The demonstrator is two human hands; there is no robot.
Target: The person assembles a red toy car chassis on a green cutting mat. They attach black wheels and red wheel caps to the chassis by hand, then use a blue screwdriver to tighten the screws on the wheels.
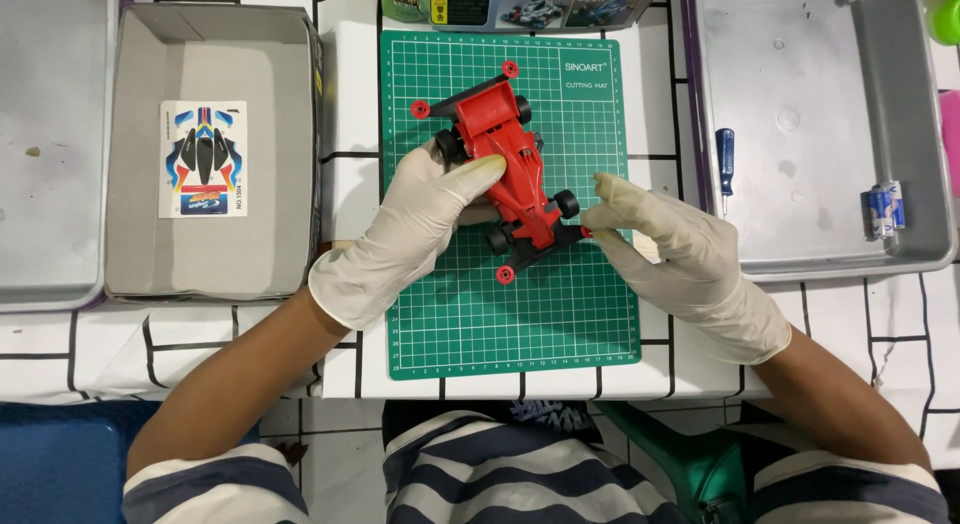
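A red toy race car with black wheels and small red side rollers lies diagonally on a green cutting mat. My left hand, in a white glove, grips the car's body from the left, thumb across its top. My gloved right hand touches the car's front bumper with its fingertips, pinching a small red roller at the near right corner.
A grey cardboard box on the left holds a sticker sheet. A metal tray on the right holds two batteries; a blue-handled screwdriver lies beside it. A printed kit box sits behind the mat.
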